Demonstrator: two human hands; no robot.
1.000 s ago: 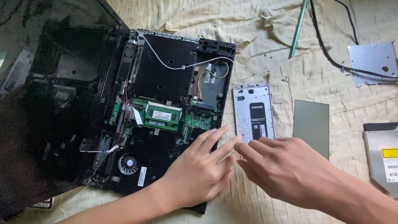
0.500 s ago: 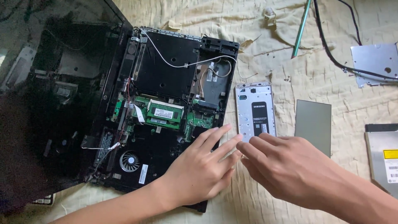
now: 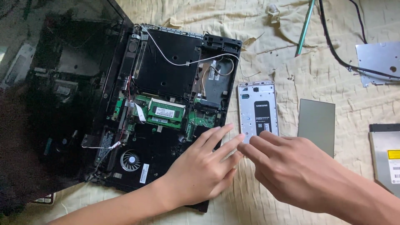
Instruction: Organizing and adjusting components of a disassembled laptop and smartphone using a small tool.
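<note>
The opened laptop base (image 3: 166,112) lies on the cloth (image 3: 271,41), with its screen (image 3: 54,96) folded out to the left. Just right of the base lies a phone frame (image 3: 257,106), then a flat panel (image 3: 316,125), and at the right edge a drive (image 3: 385,156). The left hand (image 3: 200,171) rests on the base's near right corner, its fingertips meeting the right hand (image 3: 291,166) at the frame's near end.

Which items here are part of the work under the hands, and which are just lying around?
In hand: left hand resting on the opened laptop; right hand fingers touching the phone frame.
Lying about: grey panel, disc drive, metal plate, black cable, green stick.
</note>
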